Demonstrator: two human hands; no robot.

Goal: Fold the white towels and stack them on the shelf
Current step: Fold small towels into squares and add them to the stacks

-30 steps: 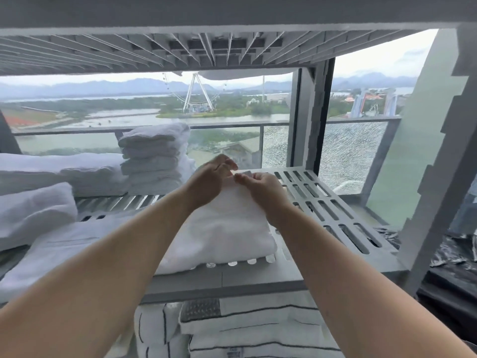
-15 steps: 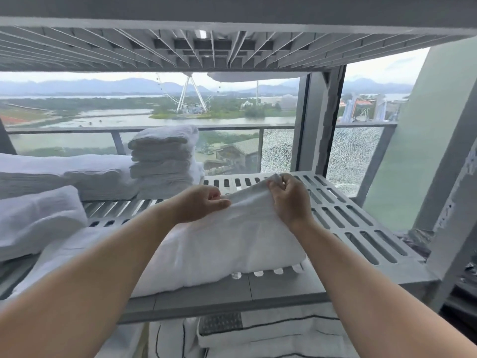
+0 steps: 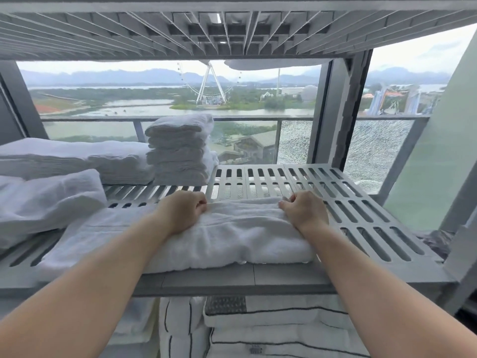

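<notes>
A white towel (image 3: 232,236) lies folded along the front of the grey slotted shelf (image 3: 366,213). My left hand (image 3: 184,209) grips its far edge at the left, fingers curled into the cloth. My right hand (image 3: 303,210) grips the same far edge at the right. Both forearms reach over the towel from the front. A neat stack of folded white towels (image 3: 180,148) stands at the back of the shelf. A wider folded pile (image 3: 77,158) lies to its left.
A loosely folded towel (image 3: 49,200) lies at the left front. The slotted shelf surface right of my hands is bare. Another shelf (image 3: 232,34) hangs close overhead. Striped white bedding (image 3: 258,329) fills the level below. A grey post (image 3: 335,112) stands at the back right.
My hands started close together at the towel's far middle. They drew apart along its far edge and pulled the lifted fold down flat. The view tilted and moved closer.
</notes>
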